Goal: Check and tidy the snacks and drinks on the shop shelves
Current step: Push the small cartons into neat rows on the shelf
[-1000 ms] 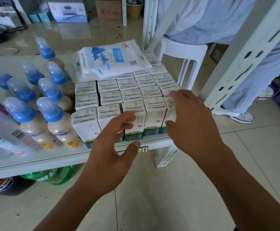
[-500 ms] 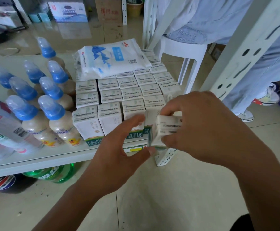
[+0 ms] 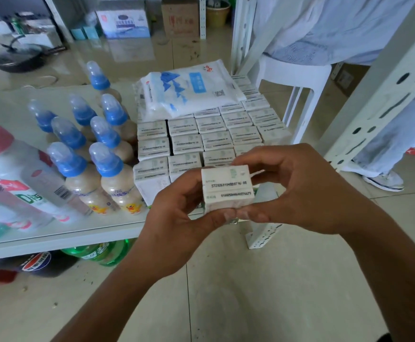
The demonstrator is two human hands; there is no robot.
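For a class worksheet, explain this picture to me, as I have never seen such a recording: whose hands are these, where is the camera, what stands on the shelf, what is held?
No machine here: a person works with bare hands. The camera is worn on their head and looks forward and down, so their own arms reach in from below. The left hand and right hand together hold one small white carton, printed top toward the camera, in front of the shelf. On the shelf stand rows of the same cartons, a white bag lying on the back ones, and bottles with blue caps to their left. Green bottles lie under the shelf.
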